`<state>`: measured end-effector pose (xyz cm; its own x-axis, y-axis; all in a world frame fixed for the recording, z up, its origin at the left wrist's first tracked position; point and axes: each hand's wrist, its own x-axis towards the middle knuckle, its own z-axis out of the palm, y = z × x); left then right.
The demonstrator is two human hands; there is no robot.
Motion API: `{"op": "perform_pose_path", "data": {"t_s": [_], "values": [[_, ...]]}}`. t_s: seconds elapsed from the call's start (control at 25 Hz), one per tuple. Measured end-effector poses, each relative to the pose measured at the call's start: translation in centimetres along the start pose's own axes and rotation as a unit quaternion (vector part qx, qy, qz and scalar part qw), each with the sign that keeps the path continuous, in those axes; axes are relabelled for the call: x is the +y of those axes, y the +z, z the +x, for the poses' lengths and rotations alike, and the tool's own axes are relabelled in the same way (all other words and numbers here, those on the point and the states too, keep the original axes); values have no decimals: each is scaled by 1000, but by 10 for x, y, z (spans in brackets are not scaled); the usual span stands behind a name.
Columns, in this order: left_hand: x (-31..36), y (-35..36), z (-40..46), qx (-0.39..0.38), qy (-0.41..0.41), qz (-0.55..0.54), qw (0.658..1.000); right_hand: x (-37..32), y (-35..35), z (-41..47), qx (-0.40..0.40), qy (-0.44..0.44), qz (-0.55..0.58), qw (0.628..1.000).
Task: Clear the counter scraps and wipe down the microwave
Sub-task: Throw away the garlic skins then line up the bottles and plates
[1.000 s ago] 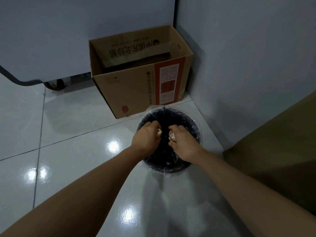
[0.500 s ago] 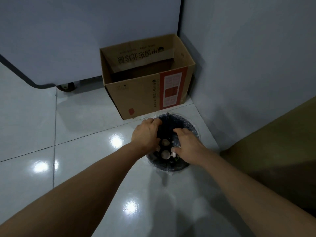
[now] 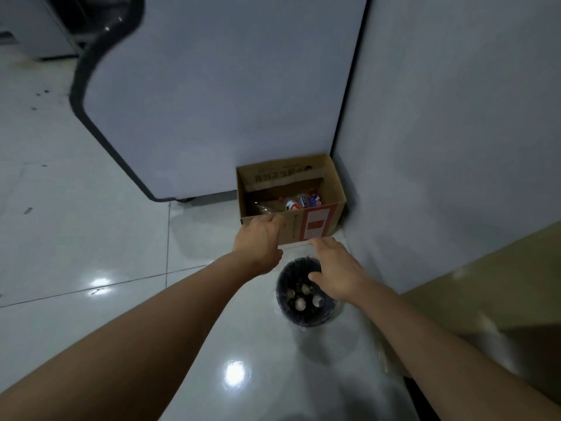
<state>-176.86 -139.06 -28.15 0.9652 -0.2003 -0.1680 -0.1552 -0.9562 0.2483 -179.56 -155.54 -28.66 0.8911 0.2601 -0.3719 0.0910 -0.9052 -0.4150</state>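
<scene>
Where two empty hands hover, left hand (image 3: pixel 259 243), right hand (image 3: pixel 337 270), one bin (image 3: pixel 303 319), four scraps (image 3: pixel 300 303)

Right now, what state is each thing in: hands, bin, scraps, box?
Left hand: open, holding nothing.
Right hand: open, holding nothing, above the bin.
Waste bin: upright, lined, uncovered.
Scraps: lying inside the bin.
Cardboard box: open-topped, packets inside.

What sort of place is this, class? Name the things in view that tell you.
Probably a kitchen corner at floor level. A small bin with pale scraps stands on shiny floor tiles, beside a cardboard box of empty bottles and a large grey appliance, perhaps a fridge. Both hands hover empty above.
</scene>
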Motion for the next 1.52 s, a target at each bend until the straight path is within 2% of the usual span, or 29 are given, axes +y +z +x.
{"op": "perform_pose_path", "data": {"t_s": [0.4,0.8,1.0,1.24,1.52], "values": [[25,-234,-64,39,-56,25,997,-138,-185,-78,17,-90,-32,995],[5,-377,-143,133,-141,18,981,-258,-279,-121,33,-214,-92,972],[-39,-426,-189,176,-194,34,965,-332,-290,-125,45,-260,-131,956],[-124,-465,-240,198,-243,29,949,-430,-278,-115,53,-300,-160,939],[-268,-525,-276,203,-245,45,947,-578,-247,-83,73,-309,-163,934]]}}
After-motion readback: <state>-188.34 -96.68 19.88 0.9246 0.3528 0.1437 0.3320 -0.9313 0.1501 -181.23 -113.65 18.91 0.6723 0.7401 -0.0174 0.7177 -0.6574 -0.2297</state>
